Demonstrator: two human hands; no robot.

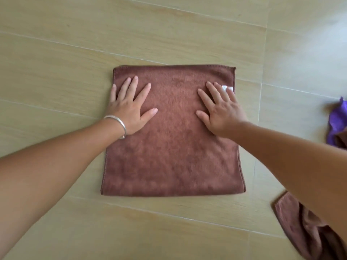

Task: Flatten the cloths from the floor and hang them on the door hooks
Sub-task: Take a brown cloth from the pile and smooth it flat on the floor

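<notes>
Brown microfibre cloth [172, 147] spread flat and square on the pale wood-look tiled floor [56, 44], small white tag [226, 88] at its far right edge. Left hand [129, 107], silver bangle [118, 124] at the wrist, pressed palm-down on the upper left, fingers straight and spread. Right hand [221, 111] likewise flat on the upper right, gripping nothing. Crumpled purple cloth [337, 121] and rumpled second brown cloth [308, 231] on the floor to the right, apart.

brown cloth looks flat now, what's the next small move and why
Probably pinch the far edge and lift. The brown cloth lies smooth and square on the floor, with the left hand and right hand pressing flat on its far half, so little flattening seems left.
</notes>
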